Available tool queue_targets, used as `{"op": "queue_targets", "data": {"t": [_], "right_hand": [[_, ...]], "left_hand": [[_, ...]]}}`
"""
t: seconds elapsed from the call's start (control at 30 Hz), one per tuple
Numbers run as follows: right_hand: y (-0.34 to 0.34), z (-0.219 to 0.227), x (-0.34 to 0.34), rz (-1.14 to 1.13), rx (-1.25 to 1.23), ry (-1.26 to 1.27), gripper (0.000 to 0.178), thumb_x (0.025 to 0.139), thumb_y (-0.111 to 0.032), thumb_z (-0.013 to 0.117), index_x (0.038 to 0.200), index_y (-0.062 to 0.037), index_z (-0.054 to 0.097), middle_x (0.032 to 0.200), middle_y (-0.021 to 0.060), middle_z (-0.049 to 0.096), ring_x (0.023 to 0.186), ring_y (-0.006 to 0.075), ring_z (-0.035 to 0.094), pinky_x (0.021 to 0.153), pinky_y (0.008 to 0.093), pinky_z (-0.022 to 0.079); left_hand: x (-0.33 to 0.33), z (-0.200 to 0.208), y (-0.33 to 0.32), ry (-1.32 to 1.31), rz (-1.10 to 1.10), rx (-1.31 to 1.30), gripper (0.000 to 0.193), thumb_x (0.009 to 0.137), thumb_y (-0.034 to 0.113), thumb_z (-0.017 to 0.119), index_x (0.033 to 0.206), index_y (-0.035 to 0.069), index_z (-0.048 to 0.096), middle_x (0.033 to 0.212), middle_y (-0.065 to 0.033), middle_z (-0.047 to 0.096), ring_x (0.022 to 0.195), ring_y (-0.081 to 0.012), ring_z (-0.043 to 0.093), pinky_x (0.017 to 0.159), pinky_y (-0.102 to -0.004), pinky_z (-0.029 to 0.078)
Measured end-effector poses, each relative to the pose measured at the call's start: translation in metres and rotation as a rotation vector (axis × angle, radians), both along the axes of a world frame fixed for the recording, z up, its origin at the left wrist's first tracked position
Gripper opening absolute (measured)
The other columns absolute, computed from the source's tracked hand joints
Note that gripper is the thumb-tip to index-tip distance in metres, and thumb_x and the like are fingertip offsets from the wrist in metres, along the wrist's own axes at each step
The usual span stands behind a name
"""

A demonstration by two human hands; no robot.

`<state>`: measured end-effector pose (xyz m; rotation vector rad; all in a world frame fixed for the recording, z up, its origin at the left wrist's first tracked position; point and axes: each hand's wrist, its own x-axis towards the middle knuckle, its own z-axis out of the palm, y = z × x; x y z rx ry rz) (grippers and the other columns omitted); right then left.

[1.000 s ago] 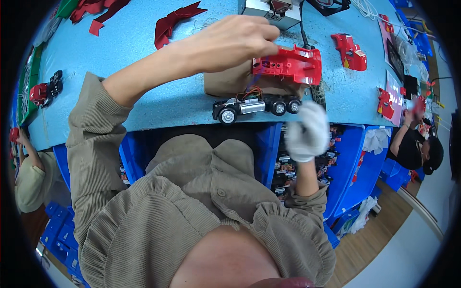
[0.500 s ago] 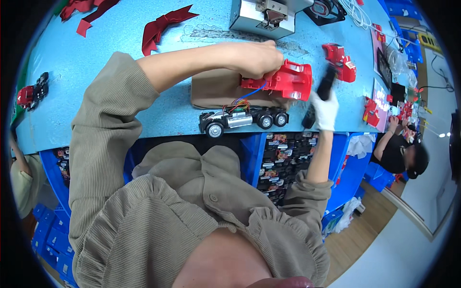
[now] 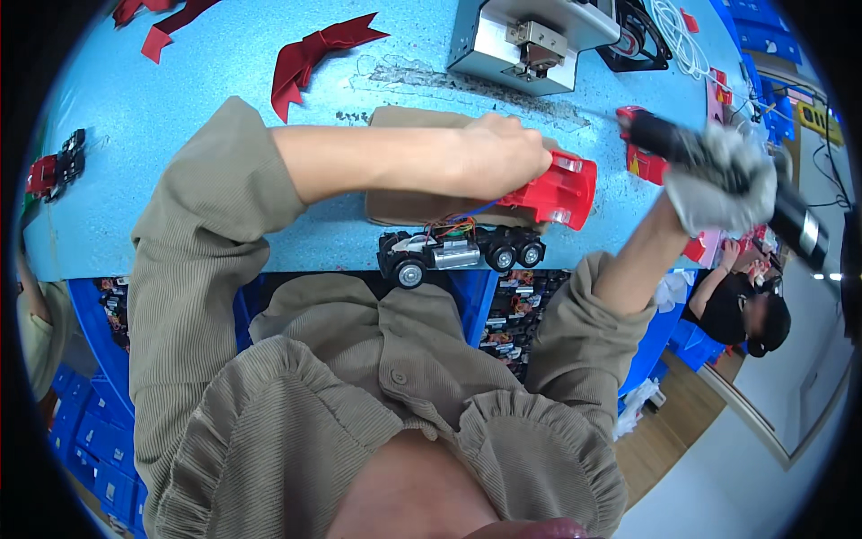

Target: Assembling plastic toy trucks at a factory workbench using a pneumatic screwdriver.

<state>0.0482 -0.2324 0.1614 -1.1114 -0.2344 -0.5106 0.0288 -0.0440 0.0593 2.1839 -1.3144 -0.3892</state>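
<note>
My bare left hand (image 3: 507, 157) is closed on a red plastic toy truck body (image 3: 569, 189), which it holds over a flat brown cloth pad (image 3: 395, 208). Blue and other thin wires run from under the body to a black truck chassis (image 3: 460, 253), standing on its wheels at the table's near edge. My right hand (image 3: 714, 202), in a white glove, grips a black electric screwdriver (image 3: 666, 140). That tool is raised above the table's right side, its thin tip pointing up and left. Motion blurs the glove and the tool.
A grey metal box-shaped machine (image 3: 503, 54) stands at the back, beside a black fan (image 3: 636, 40). Behind the screwdriver lies another red truck part (image 3: 642, 166). Dark red ribbon (image 3: 319, 58) and a small truck (image 3: 56, 169) are leftward. A co-worker (image 3: 741, 310) sits at right.
My right hand has lifted the screwdriver from low beside the truck body, up and to the right, swinging it round. My left hand and the truck body have shifted slightly nearer me and right.
</note>
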Motion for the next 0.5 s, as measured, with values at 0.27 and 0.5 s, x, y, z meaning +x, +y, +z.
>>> {"op": "queue_targets", "data": {"t": [0.27, 0.5], "right_hand": [[-0.007, -0.063, 0.133, 0.606, -0.176, 0.031, 0.028, 0.08, -0.03, 0.046, 0.067, -0.0053, 0.049, 0.06, 0.0072, 0.047, 0.059, 0.0206, 0.048, 0.07, 0.0382, 0.043], [0.04, -0.055, 0.063, -0.748, -0.93, -0.209, 0.026, 0.08, -0.028, 0.048, 0.071, -0.0036, 0.049, 0.062, 0.0079, 0.048, 0.057, 0.0202, 0.047, 0.064, 0.0375, 0.044]], "left_hand": [[-0.012, 0.008, 0.001, -0.054, 0.075, 0.034, 0.012, 0.069, 0.004, 0.06, 0.079, -0.003, 0.059, 0.093, -0.0208, 0.057, 0.09, -0.0358, 0.057, 0.072, -0.0403, 0.051], [0.002, 0.009, -0.002, 0.122, 0.063, -0.054, 0.01, 0.071, 0.003, 0.058, 0.079, -0.002, 0.059, 0.084, -0.0205, 0.06, 0.082, -0.0368, 0.06, 0.07, -0.0418, 0.05]]}}
